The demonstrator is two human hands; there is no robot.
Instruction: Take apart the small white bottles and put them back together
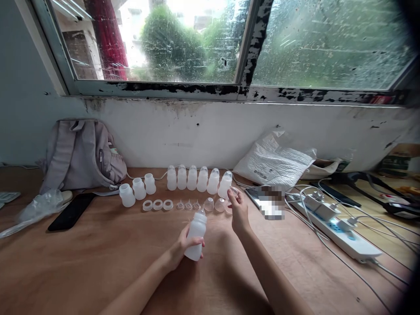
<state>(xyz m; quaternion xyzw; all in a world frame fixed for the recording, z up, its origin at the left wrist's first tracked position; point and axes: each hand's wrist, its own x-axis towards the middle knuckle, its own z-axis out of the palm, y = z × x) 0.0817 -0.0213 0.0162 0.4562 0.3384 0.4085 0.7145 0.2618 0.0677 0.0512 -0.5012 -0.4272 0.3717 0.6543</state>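
My left hand (187, 246) is wrapped round a frosted white baby bottle (196, 238), which tilts a little; a ring and a clear teat show at its top. To the right, my right hand (239, 208) is raised with its fingers pinched together on a clear bottle cap (234, 190), partly hidden by the fingers. Behind the hands stands a row of several capped bottles (192, 178). In front of that row lie three clear teats (188, 204) and clear dome caps (209, 204), one partly behind my right hand. Three white rings (158, 205) lie farther left, near three open bottles (139, 189).
A grey backpack (82, 153), a crumpled plastic bag (41, 208) and a black phone (71, 212) are at the left. Toward the right are a silver mailer bag (272, 157), another phone (266, 202) and a white power strip (357, 247) with trailing cables. A window wall bounds the back.
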